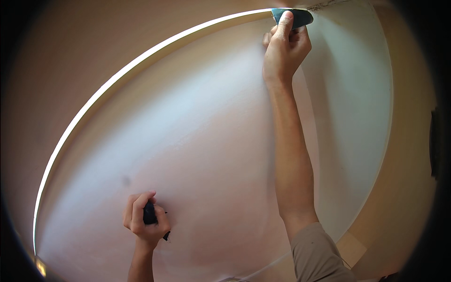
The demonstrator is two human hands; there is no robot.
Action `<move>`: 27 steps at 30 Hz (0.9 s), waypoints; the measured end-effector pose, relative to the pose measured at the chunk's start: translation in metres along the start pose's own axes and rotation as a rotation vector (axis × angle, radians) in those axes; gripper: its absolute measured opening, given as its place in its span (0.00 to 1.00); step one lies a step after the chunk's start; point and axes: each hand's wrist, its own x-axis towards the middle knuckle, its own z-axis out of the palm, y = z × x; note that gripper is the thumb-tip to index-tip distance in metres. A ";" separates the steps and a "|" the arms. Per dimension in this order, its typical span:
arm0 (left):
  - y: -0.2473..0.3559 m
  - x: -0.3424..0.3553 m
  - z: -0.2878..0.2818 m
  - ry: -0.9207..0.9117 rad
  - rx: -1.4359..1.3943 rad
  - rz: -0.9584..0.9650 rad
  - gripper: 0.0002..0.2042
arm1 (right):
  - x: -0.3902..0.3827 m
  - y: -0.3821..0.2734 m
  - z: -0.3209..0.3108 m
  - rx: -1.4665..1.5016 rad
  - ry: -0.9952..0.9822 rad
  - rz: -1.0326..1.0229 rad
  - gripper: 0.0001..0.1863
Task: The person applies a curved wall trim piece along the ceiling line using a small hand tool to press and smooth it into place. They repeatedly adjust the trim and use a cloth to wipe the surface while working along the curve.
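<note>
High up, my right hand (286,49) grips a dark teal, thin curved piece (301,19), possibly a sheet of sandpaper or a flexible scraper; I cannot tell which. My thumb lies on its face, and its upper edge is at the right end of a bright light strip (136,62). Lower left, my left hand (145,218) is closed around a small black object (150,214), its kind hidden by the fingers. That hand is against or just in front of the pale wall (211,178); contact is unclear.
The light strip runs along a ledge from lower left to the top. A rough, cracked-looking patch (324,4) shows beside the teal piece. To the right, a pale greenish wall panel (361,117) meets a tan surface (408,141). A dark object (434,143) sits at the right rim.
</note>
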 end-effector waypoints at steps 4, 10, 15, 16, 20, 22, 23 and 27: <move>0.001 -0.001 0.001 0.000 0.001 -0.008 0.19 | 0.000 0.000 -0.004 -0.013 -0.044 -0.010 0.15; 0.000 0.000 0.000 -0.017 0.030 -0.011 0.19 | -0.004 -0.006 -0.001 -0.050 -0.046 0.008 0.15; 0.001 0.005 -0.004 -0.020 0.024 -0.008 0.18 | 0.002 -0.004 0.000 0.008 -0.066 0.021 0.16; 0.002 0.005 -0.003 -0.020 0.022 -0.011 0.18 | 0.002 -0.004 -0.001 0.004 -0.079 0.012 0.16; 0.003 -0.001 0.001 -0.016 0.020 -0.023 0.18 | -0.007 -0.007 -0.002 -0.055 -0.097 0.003 0.16; 0.003 -0.004 0.004 -0.015 0.021 -0.025 0.18 | -0.014 -0.006 -0.001 -0.054 -0.071 0.013 0.16; 0.001 -0.007 0.003 -0.015 0.021 -0.026 0.18 | -0.014 -0.003 -0.002 -0.027 -0.051 0.019 0.16; 0.001 -0.018 0.007 -0.016 0.022 -0.028 0.18 | -0.013 0.005 -0.017 0.057 -0.058 0.021 0.16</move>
